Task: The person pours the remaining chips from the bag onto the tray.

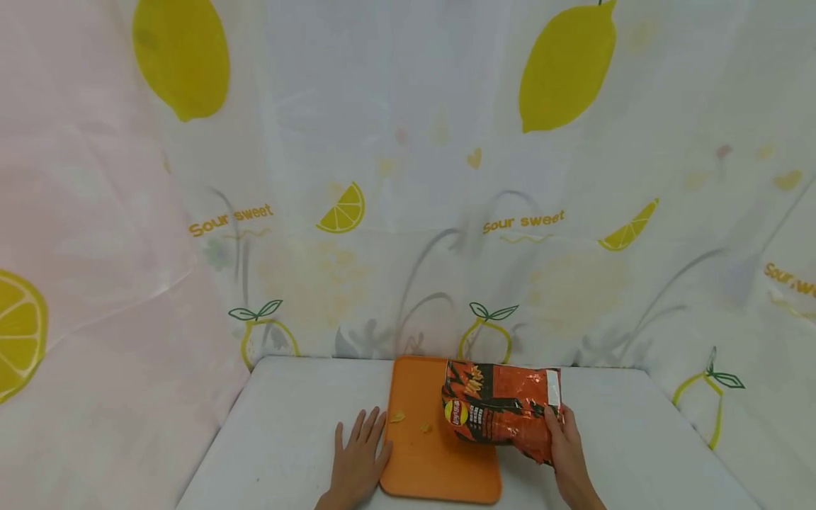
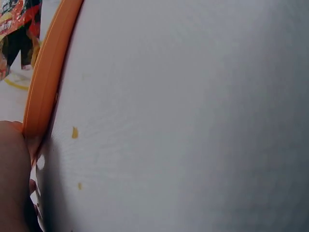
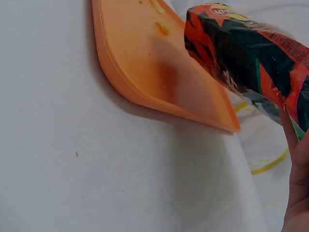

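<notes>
A red and black Lay's chip bag is tipped over the orange tray, its logo end pointing left. My right hand grips the bag at its right end, thumb on the near face. Two small yellow chips lie on the tray in the right wrist view. Flat beside the tray's left edge, my left hand has its fingers spread and straight, with the thumb at the rim. In the left wrist view, only part of that hand shows by the tray's side wall.
A white table carries the tray. Small yellow crumbs are on the tabletop by the left hand. Behind it hangs a curtain printed with lemons, and pinkish fabric covers the left side.
</notes>
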### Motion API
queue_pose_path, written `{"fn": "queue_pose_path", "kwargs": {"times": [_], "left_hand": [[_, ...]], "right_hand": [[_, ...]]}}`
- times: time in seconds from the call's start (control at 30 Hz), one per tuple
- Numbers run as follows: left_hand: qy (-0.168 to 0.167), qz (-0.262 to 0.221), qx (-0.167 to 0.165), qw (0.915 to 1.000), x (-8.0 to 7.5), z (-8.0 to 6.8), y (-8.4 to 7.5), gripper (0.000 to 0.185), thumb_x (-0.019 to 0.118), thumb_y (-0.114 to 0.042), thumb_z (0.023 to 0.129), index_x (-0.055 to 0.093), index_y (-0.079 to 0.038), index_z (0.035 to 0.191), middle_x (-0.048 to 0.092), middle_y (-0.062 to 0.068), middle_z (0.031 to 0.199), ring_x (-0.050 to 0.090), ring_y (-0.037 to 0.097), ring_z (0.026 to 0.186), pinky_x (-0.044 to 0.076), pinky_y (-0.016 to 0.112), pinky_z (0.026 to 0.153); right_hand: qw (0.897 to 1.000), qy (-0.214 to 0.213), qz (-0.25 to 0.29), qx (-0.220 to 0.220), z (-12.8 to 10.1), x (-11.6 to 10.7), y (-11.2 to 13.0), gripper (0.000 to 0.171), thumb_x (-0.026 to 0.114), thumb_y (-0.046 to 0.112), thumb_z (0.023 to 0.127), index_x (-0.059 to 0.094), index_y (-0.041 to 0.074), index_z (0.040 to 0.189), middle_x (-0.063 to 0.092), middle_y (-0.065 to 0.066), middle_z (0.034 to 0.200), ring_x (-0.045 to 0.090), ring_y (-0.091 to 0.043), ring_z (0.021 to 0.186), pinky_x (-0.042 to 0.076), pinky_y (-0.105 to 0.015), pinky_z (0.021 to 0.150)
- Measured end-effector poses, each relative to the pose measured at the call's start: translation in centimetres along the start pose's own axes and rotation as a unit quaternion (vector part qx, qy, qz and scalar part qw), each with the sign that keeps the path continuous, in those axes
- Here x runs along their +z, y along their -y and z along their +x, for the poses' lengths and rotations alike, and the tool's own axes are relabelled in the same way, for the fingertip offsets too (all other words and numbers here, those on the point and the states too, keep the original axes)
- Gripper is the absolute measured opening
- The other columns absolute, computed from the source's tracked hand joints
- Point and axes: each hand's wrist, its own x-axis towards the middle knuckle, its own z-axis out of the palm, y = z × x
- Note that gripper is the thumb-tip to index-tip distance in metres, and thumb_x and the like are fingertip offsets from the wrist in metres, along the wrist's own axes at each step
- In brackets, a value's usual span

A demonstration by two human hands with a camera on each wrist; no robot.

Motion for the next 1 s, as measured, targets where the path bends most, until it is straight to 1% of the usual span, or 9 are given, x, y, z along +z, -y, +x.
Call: {"fn": "queue_pose_path", "kwargs": {"times": [0.17,0.3,0.43,0.53,0.63,0.7,0.77,0.87,1.0], "left_hand": [[-0.007,0.002,0.003,1.0000,-0.01,-0.13,-0.09,0.061,0.050,-0.047,0.103,0.047,-0.013,0.155,0.044,0.008,0.164,0.035,0.036,0.154,0.012,0.071,0.125],[-0.010,0.003,0.003,0.9999,0.10,-0.17,-0.07,0.061,0.051,-0.047,0.103,0.047,-0.013,0.154,0.044,0.008,0.163,0.035,0.036,0.154,0.012,0.070,0.125],[-0.014,0.003,0.004,0.9999,0.08,-0.26,-0.18,0.060,0.052,-0.046,0.103,0.048,-0.013,0.154,0.045,0.008,0.163,0.036,0.036,0.153,0.012,0.071,0.125],[-0.017,0.005,0.005,0.9998,0.12,-0.29,-0.21,0.060,0.052,-0.045,0.103,0.048,-0.013,0.154,0.045,0.008,0.163,0.036,0.036,0.153,0.013,0.070,0.125],[-0.019,0.005,0.006,0.9998,0.09,-0.30,-0.20,0.060,0.051,-0.045,0.104,0.048,-0.014,0.154,0.045,0.008,0.163,0.036,0.036,0.153,0.013,0.070,0.125],[-0.016,0.006,0.005,0.9998,0.03,-0.32,-0.18,0.060,0.051,-0.046,0.104,0.047,-0.014,0.154,0.044,0.007,0.164,0.035,0.036,0.154,0.013,0.070,0.125],[-0.014,0.005,0.006,0.9999,-0.12,-0.32,-0.20,0.060,0.050,-0.046,0.104,0.047,-0.014,0.155,0.044,0.007,0.164,0.035,0.036,0.154,0.013,0.070,0.125],[-0.014,0.005,0.006,0.9999,-0.23,-0.30,-0.18,0.061,0.049,-0.047,0.104,0.046,-0.014,0.155,0.043,0.007,0.164,0.034,0.035,0.155,0.012,0.070,0.125],[-0.017,0.006,0.009,0.9998,-0.12,-0.32,-0.10,0.060,0.049,-0.046,0.104,0.046,-0.014,0.155,0.043,0.007,0.164,0.035,0.035,0.154,0.013,0.070,0.125]], "right_hand": [[0.999,0.004,0.039,0.015,-0.14,-0.17,-0.22,0.071,0.035,0.059,0.107,0.020,0.009,0.155,0.055,0.020,0.113,0.056,0.010,0.089,0.053,-0.019,0.077],[0.999,0.005,0.031,0.016,-0.09,-0.19,-0.39,0.074,0.037,0.058,0.107,0.019,0.006,0.155,0.055,0.016,0.115,0.057,0.009,0.087,0.054,-0.020,0.075],[0.998,0.008,0.058,0.032,-0.07,-0.44,-0.54,0.071,0.038,0.059,0.106,0.022,0.009,0.153,0.056,0.018,0.108,0.058,0.005,0.084,0.054,-0.023,0.068],[0.999,0.013,0.033,0.031,-0.06,-0.54,-0.76,0.077,0.037,0.061,0.106,0.019,0.005,0.156,0.059,-0.001,0.127,0.056,0.008,0.084,0.053,-0.020,0.069],[1.000,0.020,0.009,0.023,-0.14,-0.52,-0.94,0.085,0.037,0.061,0.105,0.012,0.000,0.159,0.047,-0.018,0.146,0.054,0.012,0.088,0.053,-0.018,0.076],[0.999,0.021,0.018,0.027,-0.22,-0.50,-0.90,0.084,0.037,0.061,0.105,0.012,0.002,0.160,0.049,-0.013,0.144,0.056,0.012,0.089,0.054,-0.018,0.077],[0.999,0.018,0.035,0.028,-0.30,-0.54,-0.79,0.082,0.037,0.061,0.105,0.013,0.005,0.159,0.056,0.002,0.130,0.057,0.010,0.089,0.055,-0.020,0.078],[0.999,0.019,0.038,0.023,-0.38,-0.58,-0.61,0.077,0.037,0.060,0.106,0.015,0.009,0.158,0.056,0.019,0.115,0.059,0.010,0.090,0.056,-0.020,0.079],[0.999,0.018,0.033,0.024,-0.52,-0.59,-0.51,0.074,0.037,0.058,0.107,0.016,0.008,0.158,0.056,0.019,0.116,0.059,0.010,0.090,0.056,-0.020,0.079]]}}
